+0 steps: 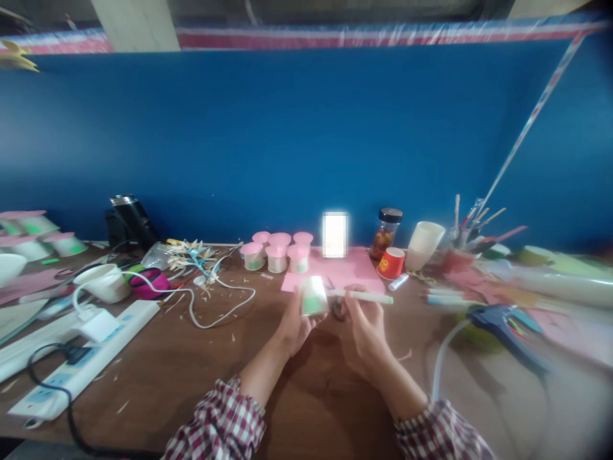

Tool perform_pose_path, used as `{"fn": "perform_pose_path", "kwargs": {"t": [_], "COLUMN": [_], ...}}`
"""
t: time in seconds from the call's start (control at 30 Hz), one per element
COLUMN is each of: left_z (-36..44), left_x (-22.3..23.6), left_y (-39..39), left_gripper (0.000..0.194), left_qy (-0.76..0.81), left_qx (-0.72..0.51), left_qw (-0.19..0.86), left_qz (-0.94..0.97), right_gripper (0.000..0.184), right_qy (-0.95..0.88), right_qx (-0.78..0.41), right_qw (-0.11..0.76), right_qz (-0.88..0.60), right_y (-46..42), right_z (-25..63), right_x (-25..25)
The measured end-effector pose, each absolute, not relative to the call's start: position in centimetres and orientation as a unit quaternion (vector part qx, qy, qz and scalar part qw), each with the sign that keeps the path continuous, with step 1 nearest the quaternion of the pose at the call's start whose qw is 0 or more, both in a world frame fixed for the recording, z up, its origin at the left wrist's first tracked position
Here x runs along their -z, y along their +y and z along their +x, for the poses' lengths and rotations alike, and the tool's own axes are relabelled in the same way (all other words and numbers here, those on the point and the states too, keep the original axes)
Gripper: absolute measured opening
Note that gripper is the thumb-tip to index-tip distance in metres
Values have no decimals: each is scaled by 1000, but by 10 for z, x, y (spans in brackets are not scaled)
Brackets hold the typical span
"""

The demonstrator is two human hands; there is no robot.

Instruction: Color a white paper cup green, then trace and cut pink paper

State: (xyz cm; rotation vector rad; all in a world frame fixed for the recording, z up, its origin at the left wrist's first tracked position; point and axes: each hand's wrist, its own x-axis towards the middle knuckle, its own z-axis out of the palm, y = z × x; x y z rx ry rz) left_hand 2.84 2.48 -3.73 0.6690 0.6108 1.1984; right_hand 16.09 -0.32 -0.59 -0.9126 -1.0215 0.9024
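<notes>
My left hand (pixel 294 322) is closed round a small white cup (pixel 313 296) with a green band, held above the brown table (pixel 182 364). My right hand (pixel 364 326) pinches a white marker with a green cap (pixel 366 296), lying level and pointing right, its near end close to the cup. Just beyond both hands lies a pink paper sheet (pixel 345 271). Several small cups with pink lids (pixel 278 250) stand in a cluster behind it. Both forearms wear checked sleeves.
A white power strip (pixel 81 364) with plugs and cables lies at the left. A blue glue gun (pixel 502 326) with a white cord rests at the right. A red paper cup (pixel 391 262), a jar (pixel 385 233), a white cup (pixel 424 245) and brushes stand by the blue partition.
</notes>
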Motion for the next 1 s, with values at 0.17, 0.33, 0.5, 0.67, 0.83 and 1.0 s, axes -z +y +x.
{"fn": "perform_pose_path", "kwargs": {"t": [0.17, 0.33, 0.5, 0.67, 0.83, 1.0], "left_z": [28, 28, 30, 33, 32, 33], "left_x": [39, 43, 39, 35, 43, 45], "left_y": [26, 26, 24, 21, 23, 23], "left_gripper": [38, 31, 33, 49, 50, 48], "left_qy": [277, 273, 299, 289, 268, 247], "left_qx": [-560, -570, -551, -535, -531, -528], "left_qw": [735, 726, 728, 736, 740, 749], "left_qz": [265, 272, 279, 298, 315, 313], "right_gripper": [18, 20, 17, 20, 21, 20], "right_qy": [-463, -488, -504, -526, -542, -546], "right_qx": [-379, -365, -363, -361, -336, -323], "right_qw": [679, 658, 634, 610, 602, 600], "right_qz": [-425, -442, -461, -471, -480, -487], "right_y": [-3, -6, -8, -9, -8, -6], "right_z": [163, 162, 163, 165, 165, 166], "right_x": [9, 10, 10, 7, 8, 9]}}
